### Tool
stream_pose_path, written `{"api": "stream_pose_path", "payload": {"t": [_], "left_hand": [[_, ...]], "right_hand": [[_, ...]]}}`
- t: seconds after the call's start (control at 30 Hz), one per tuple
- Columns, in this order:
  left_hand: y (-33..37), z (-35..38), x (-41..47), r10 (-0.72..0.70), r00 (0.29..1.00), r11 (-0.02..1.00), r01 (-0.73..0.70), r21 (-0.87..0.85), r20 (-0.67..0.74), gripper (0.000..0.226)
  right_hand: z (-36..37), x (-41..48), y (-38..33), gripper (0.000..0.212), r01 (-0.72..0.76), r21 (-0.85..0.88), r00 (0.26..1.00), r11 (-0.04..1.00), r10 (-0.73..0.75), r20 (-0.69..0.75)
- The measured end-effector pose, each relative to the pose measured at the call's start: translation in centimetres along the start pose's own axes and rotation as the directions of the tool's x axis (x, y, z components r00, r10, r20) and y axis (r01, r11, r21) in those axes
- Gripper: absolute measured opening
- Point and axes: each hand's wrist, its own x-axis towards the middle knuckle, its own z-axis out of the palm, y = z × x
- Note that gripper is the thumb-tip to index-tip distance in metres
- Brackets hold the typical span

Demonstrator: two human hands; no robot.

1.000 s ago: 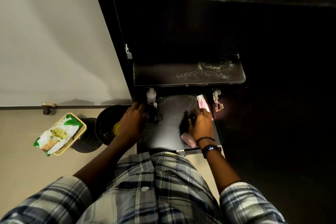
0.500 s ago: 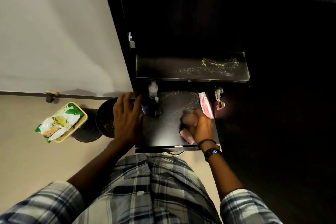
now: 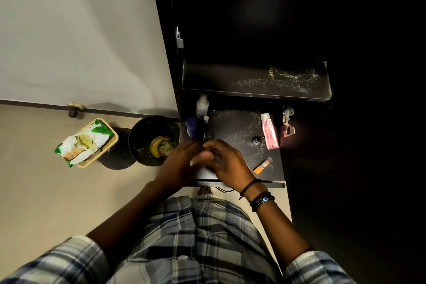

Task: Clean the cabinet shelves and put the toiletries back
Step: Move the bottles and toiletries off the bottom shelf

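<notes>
- Just ahead of the left hand (image 3: 182, 163), a blue bottle (image 3: 191, 125) is standing on the lower shelf (image 3: 230, 127), and a white bottle (image 3: 202, 105) is standing farther back behind it.
- To the right of the right hand (image 3: 230, 163), an orange stick (image 3: 262, 165) is lying flat near the shelf's front edge, and a pink tube (image 3: 269, 130) is lying ahead of it, well apart from both hands.
- Both hands are meeting over the shelf's front-left part, fingers curling toward each other. Something dim and greyish is showing between them, but I cannot tell what it is, nor whether either hand is gripping it.
- Pale speckled streaks are showing on the lower shelf ahead of the right hand and on the upper shelf (image 3: 253, 80) above both hands, so the wiping is probably not finished.
- The bottles are looking like light, rigid plastic, tall and easy to tip. Wrapping the fingers round the body below the cap is looking safest.
- The tube is looking soft and squeezable, so lifting it near its stiff cap end should avoid pressing anything out.
- The stick is looking small, smooth and likely to roll. A pinch across its middle should suit it.
</notes>
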Motion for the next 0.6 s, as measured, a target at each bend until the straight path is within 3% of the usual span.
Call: {"api": "stream_pose_path", "payload": {"t": [0.07,0.13,0.23,0.3,0.43,0.6], "left_hand": [[-0.1,0.2,-0.2,-0.025,1.0,1.0,0.025,-0.011,-0.014,0.037],[-0.3,0.5,-0.4,-0.095,0.995,0.995,0.094,-0.021,-0.036,0.035],[-1.1,0.9,-0.4,-0.206,0.977,0.977,0.202,-0.068,-0.063,0.036],[-2.0,1.2,-0.4,-0.263,0.961,0.964,0.258,-0.059,-0.091,0.037],[-3.1,1.9,-0.1,-0.305,0.944,0.952,0.306,-0.013,-0.128,0.038],[-3.6,2.3,0.3,-0.335,0.927,0.939,0.343,0.025,-0.167,0.036]], "right_hand": [[0.0,-0.3,1.2,0.048,-0.086,0.047,0.996,0.995,0.085,0.025],[-0.3,-0.6,3.1,0.051,-0.193,-0.013,0.979,0.981,0.192,-0.063],[-1.3,-1.5,6.4,0.048,-0.494,-0.178,0.863,0.851,0.456,-0.216],[-1.5,-2.3,8.0,0.047,-0.6,-0.251,0.799,0.759,0.554,-0.235],[-1.0,-3.1,9.1,0.043,-0.613,-0.355,0.788,0.706,0.579,-0.209],[-0.1,-2.8,9.3,0.029,-0.564,-0.358,0.825,0.744,0.521,-0.217]]}}
